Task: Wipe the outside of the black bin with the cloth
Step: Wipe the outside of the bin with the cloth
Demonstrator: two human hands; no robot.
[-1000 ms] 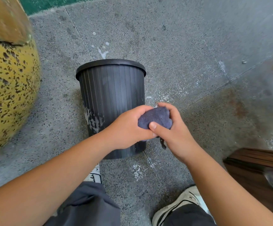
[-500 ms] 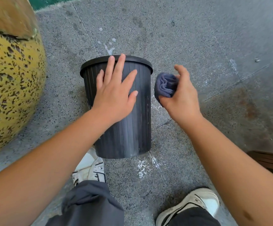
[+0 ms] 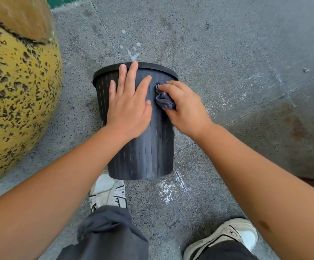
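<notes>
A black ribbed plastic bin (image 3: 143,152) lies tilted toward me on the grey floor, its rim pointing away. My left hand (image 3: 129,104) rests flat on its upper side, fingers spread and reaching the rim. My right hand (image 3: 184,107) presses a bunched dark blue-grey cloth (image 3: 164,99) against the bin's right side near the rim. Pale smears show on the lower part of the bin wall.
A large yellow speckled sphere (image 3: 19,94) stands close on the left. My two white shoes (image 3: 108,193) (image 3: 227,235) are on the floor below the bin. White splashes (image 3: 132,53) mark the floor beyond the rim. Dark wood shows at the right edge.
My right hand has brought the cloth from the air beside the bin onto the bin's right side. My left hand left the cloth earlier and now lies flat on the bin.
</notes>
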